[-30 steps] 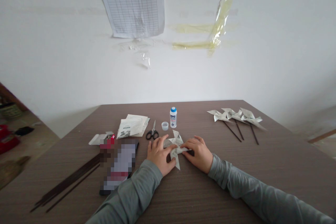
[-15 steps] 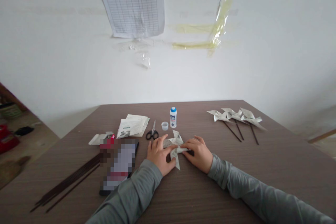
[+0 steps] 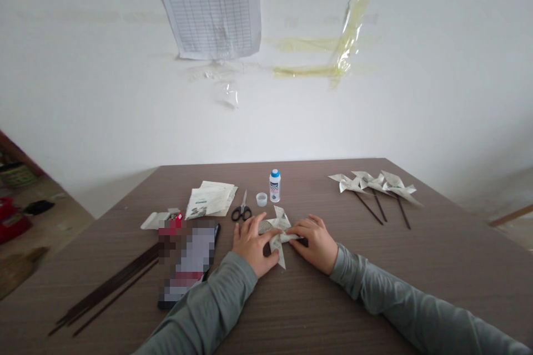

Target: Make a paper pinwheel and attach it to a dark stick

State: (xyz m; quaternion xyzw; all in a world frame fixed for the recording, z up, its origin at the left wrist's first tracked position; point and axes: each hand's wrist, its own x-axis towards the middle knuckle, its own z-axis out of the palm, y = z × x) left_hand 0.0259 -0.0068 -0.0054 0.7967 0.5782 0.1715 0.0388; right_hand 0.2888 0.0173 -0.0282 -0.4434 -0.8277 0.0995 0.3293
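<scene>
A folded paper pinwheel (image 3: pixel 280 241) made of printed paper lies on the table between my hands. My left hand (image 3: pixel 255 245) holds it from the left, index fingertip pressed at its centre and thumb by the lower blade. From the right, my right hand (image 3: pixel 315 239) grips the right-hand blade between thumb and fingers, its fingertips close to the centre. What lies under the fingertips is hidden. Just beyond stand a white glue bottle (image 3: pixel 275 187) with a blue top and a small clear cap (image 3: pixel 261 199). Black-handled scissors (image 3: pixel 242 211) rest behind my left hand.
Paper squares (image 3: pixel 210 199) lie at the back left, near a small opened packet (image 3: pixel 155 221). Dark thin sticks (image 3: pixel 112 283) and a blurred phone (image 3: pixel 189 266) are left of my arm. Three finished pinwheels on sticks (image 3: pixel 370 183) lie back right. A wall (image 3: pixel 266 127) rises behind the table.
</scene>
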